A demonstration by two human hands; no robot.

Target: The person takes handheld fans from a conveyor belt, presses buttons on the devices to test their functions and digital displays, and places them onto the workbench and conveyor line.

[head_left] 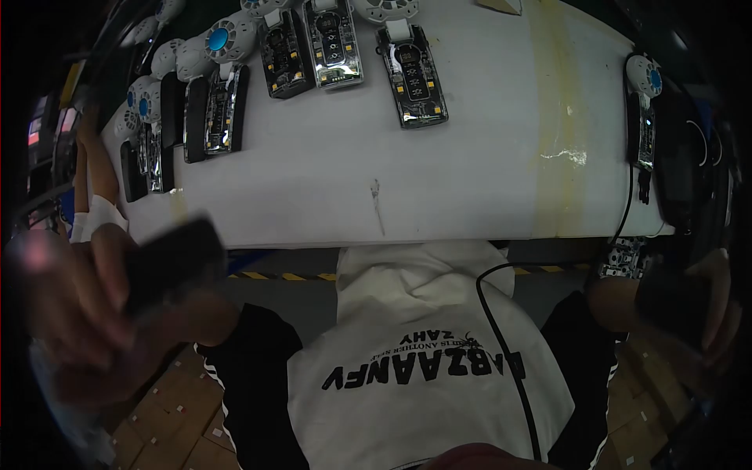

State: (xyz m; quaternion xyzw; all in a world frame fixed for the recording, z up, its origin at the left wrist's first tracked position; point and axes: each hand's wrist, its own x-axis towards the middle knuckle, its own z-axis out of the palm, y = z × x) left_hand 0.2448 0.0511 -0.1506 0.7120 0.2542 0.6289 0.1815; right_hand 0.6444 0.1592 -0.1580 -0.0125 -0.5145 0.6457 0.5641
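Observation:
At the lower left, my left hand (86, 298) is blurred, its fingers closed round a dark rectangular piece (176, 262). Near the right edge my right hand (717, 294) holds another dark block-like piece (674, 305), partly lost in shadow. Both hands are below the front edge of the white table (470, 180). Beside my right hand lies a bundle of small circuit boards (624, 258). On the table, a device with an exposed circuit board (413, 82) and a white round head lies at the upper middle.
More such devices (333, 47) stand along the back and left of the table. One device (645, 133) with a black cable is at the right. Another person's arm (98, 168) is at the far left. A black cable (501, 337) crosses my shirt.

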